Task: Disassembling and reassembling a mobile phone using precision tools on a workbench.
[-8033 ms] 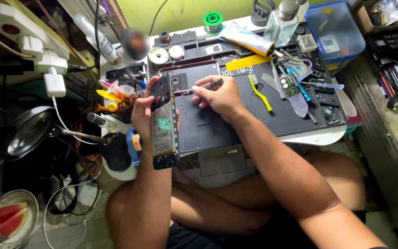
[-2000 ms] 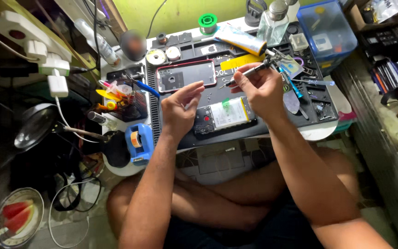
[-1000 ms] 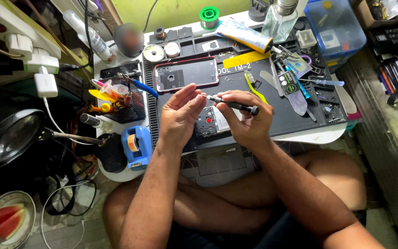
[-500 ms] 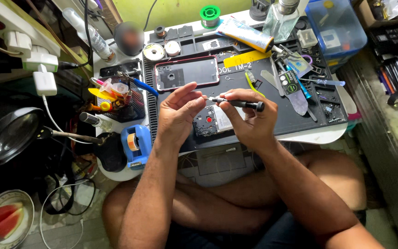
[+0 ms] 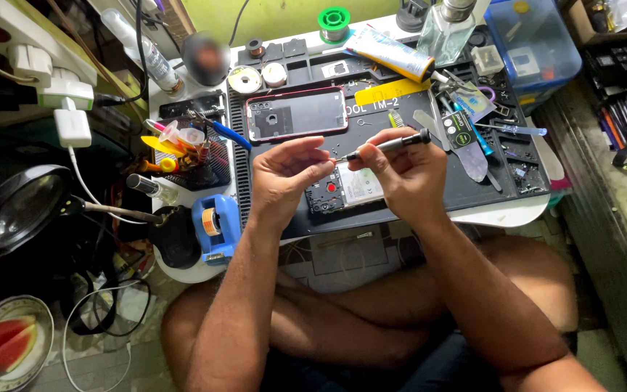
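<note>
Black screwdriver meets fingertips over an opened phone

Black-handled, the slim screwdriver (image 5: 390,146) sits in the right hand (image 5: 404,174), whose fingers are curled closed around its shaft, the tip aimed left toward the left hand (image 5: 284,174). That hand is pinched nearly closed, thumb and forefinger drawn together right at the tip; whether something tiny, a screw perhaps, sits between them is too small to tell. Both hands hover just above the opened phone body (image 5: 342,190), which lies face-down on the dark work mat (image 5: 473,190) with its battery and circuit board exposed.

Judging by how things lie, the opening is already done: the red-rimmed back cover (image 5: 297,114) lies apart, higher on the mat, and the inner parts are bare. The board appears to be in place in the frame, so the work inside looks part-way through, with much left.

Around it the bench is crowded. A yellow pry card (image 5: 390,91), a glue tube (image 5: 388,54), a clear bottle (image 5: 450,27) and a scatter of tweezers and picks (image 5: 473,123) sit near the right hand. A basket of tools (image 5: 183,149) and a blue tape dispenser (image 5: 215,221) lie beside the left forearm. Nothing sits between the hands and the phone, though the picks lie close to the right wrist
</note>
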